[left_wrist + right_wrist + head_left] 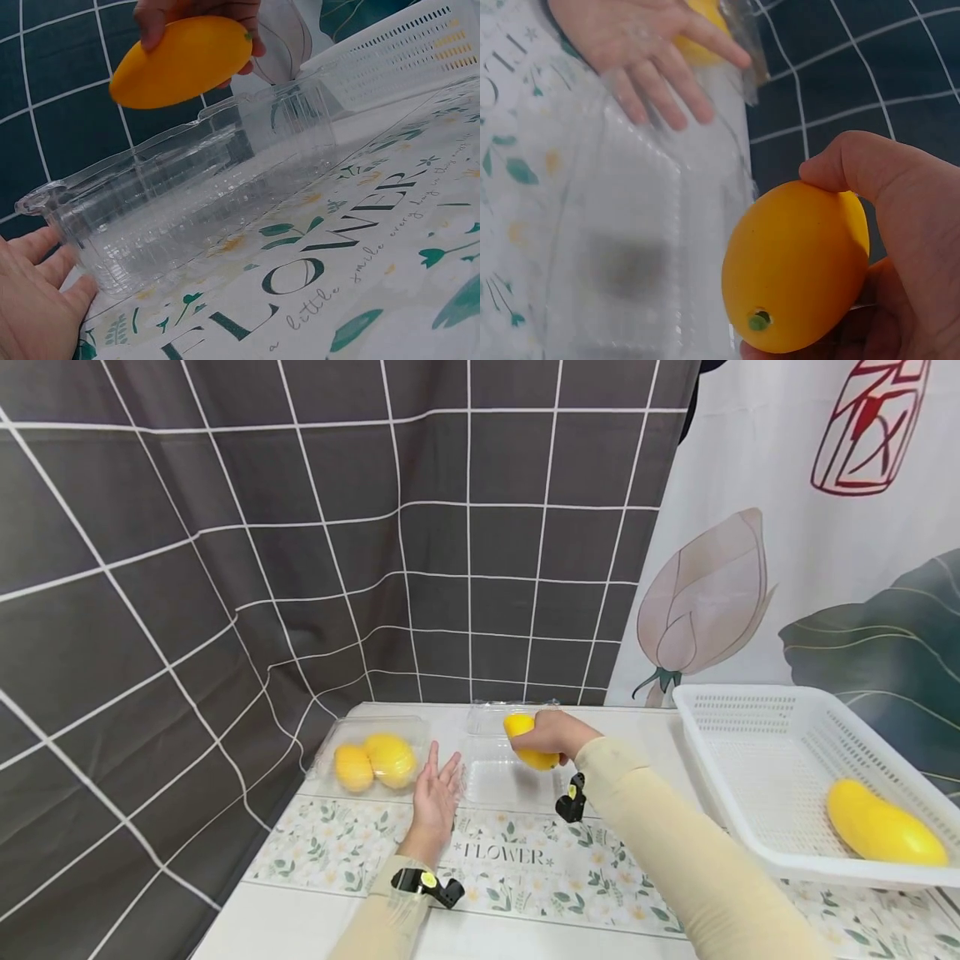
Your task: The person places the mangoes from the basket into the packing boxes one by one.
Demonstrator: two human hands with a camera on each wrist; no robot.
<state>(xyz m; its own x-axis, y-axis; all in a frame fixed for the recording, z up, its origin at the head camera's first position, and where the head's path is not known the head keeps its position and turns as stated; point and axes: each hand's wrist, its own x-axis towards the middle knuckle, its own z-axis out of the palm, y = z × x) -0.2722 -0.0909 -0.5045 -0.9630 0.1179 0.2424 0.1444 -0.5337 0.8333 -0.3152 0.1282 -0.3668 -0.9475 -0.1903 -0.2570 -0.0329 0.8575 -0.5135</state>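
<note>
The left hand (435,797), fingers (684,84) straight and spread, is left of the right hand (546,733)'s curled fingers; both forearms (697,852) extend behind them.

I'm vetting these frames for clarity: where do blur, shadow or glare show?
Right wrist view: left hand looks soft, held fruit sharper, a dark patch, likely shadow, in the box; left wrist view: dim overall, glints on the box; head view: brightest, the fruit in the basket looks shiny.
</note>
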